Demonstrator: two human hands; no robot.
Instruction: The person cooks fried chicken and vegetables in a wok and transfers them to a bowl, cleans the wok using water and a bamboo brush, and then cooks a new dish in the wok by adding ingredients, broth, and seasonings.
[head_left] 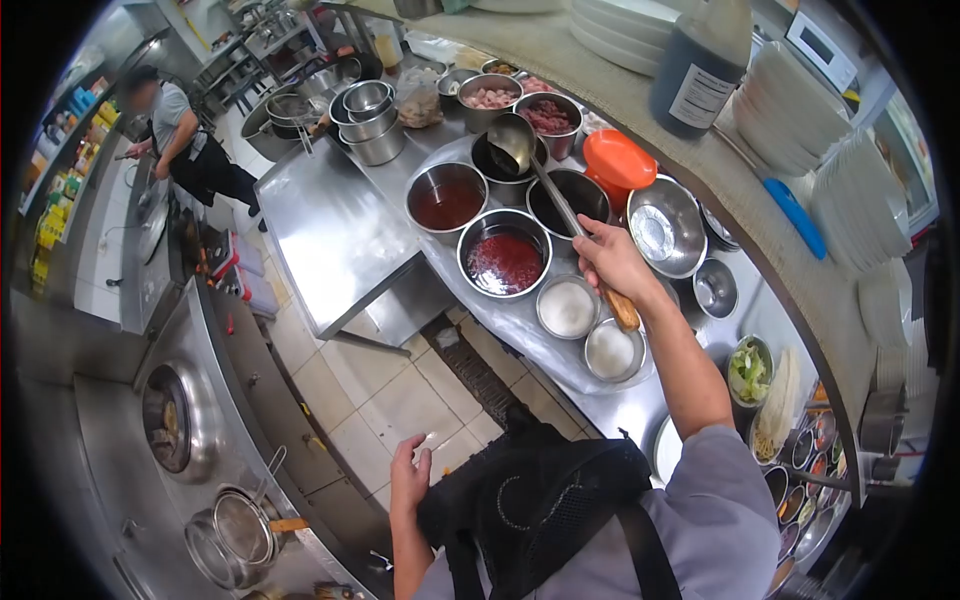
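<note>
My right hand [612, 260] is closed around the long handle of a metal ladle [560, 204], whose wooden end sticks out below my palm. The ladle's bowl is above a pot of dark liquid [490, 158]; whether it touches the liquid I cannot tell. Nearer to me stand a pot of dark red sauce [446, 204] and a pot of bright red sauce [505, 262]. Beneath my right forearm are two bowls of white granules, one farther [567, 306] and one nearer [613, 350]. My left hand [408, 478] hangs low over the floor, fingers loosely apart and holding nothing.
Pots of raw meat [548, 116] and an orange bowl [615, 160] stand behind the sauces. A shelf [640, 100] carries plates and a dark bottle [690, 85]. Burners [170, 415] and a strainer [243, 527] are at left. Another person [185, 140] stands far left.
</note>
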